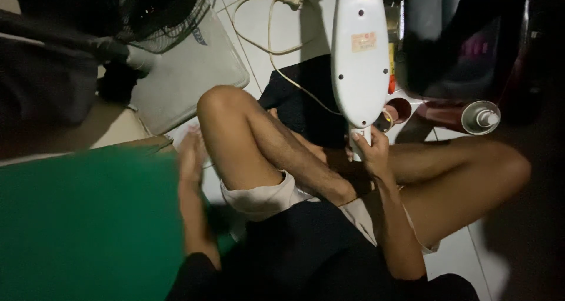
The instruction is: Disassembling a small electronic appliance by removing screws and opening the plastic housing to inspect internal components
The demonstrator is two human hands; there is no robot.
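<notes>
right hand fingers clamped on lower end of white fan housing, propped upright between knees to steady it | left hand blurred, fingers seemingly apart, by green board | cord slack on floor

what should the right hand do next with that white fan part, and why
Probably steady it first: bring the left hand over to the white fan housing. The right hand grips only its narrow lower end, so the long body stands up unsupported above the legs. The left hand is blurred near the green surface, away from it, and the cord trails loose on the floor.
</notes>
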